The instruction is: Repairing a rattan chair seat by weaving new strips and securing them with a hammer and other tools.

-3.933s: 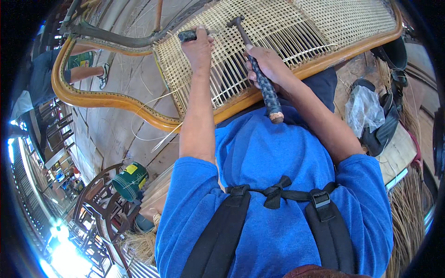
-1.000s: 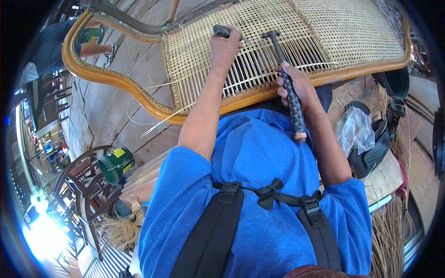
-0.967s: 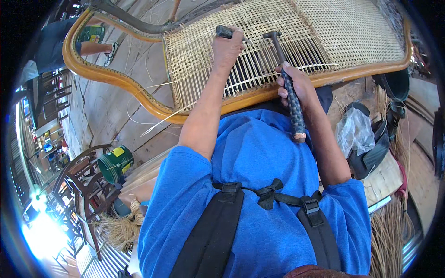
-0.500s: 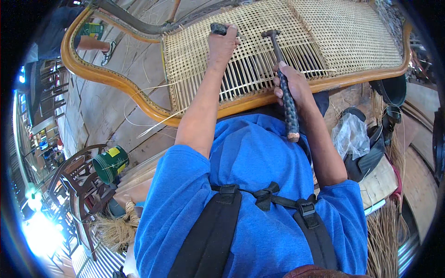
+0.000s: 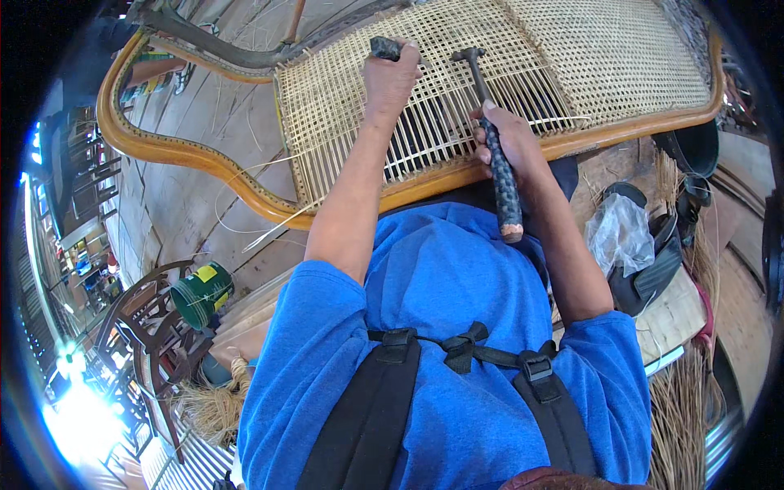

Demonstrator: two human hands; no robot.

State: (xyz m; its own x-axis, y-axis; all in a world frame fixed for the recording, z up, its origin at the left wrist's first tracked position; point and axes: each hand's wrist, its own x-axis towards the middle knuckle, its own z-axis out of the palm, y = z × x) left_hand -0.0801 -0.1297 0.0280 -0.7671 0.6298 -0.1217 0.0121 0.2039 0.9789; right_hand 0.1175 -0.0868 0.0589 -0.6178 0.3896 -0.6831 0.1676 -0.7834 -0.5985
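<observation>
A wooden chair frame [image 5: 216, 170] with curved, varnished rails lies across my lap, its panel filled with woven cane [image 5: 608, 73]. Toward the near rail, part of the cane shows only parallel strands with dark gaps between them. My left hand [image 5: 392, 77] is closed around a tool with a dark, wrapped handle [image 5: 385, 48], over the weave; the tool's working end is hidden. In my right hand [image 5: 510, 139] is a hammer [image 5: 503, 184] with a patterned black handle, its metal head over the cane to the right of my left hand. Loose cane strands [image 5: 282, 229] trail off the frame's left side.
A green bucket [image 5: 202, 296] stands at left beside dark wooden chair parts [image 5: 151, 343] and a fibre bundle [image 5: 214, 404]. On the right are a clear plastic bag [image 5: 621, 233] and a heap of cane strips [image 5: 682, 416]. Another person's arm [image 5: 155, 69] shows at upper left.
The hammer has shifted slightly left and up, its head nearer my left hand. My left hand stays almost in place, still gripping its tool. The view has tilted a little.
</observation>
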